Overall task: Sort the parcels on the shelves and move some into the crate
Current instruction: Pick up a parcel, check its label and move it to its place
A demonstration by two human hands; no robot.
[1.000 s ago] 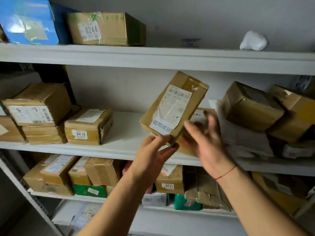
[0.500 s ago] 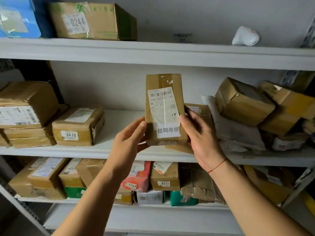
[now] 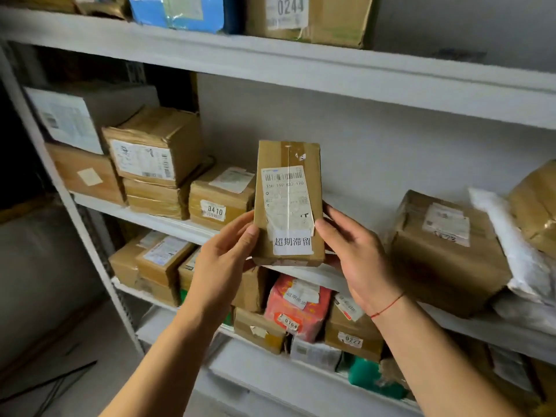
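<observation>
1. The white shelves (image 3: 301, 70) fill the view, parcels stacked on every level; no crate is visible
2. A bigger taped box (image 3: 445, 251) sits on the middle shelf, right of the hands
3. The held parcel (image 3: 287, 203) stands upright in front of the middle shelf, long axis vertical, label facing the person
4. The left hand (image 3: 222, 260) pinches its lower left edge, thumb in front; the right hand (image 3: 361, 257) grips the lower right edge. Both sit low on it, equally near, so either could probably carry it off alone
</observation>
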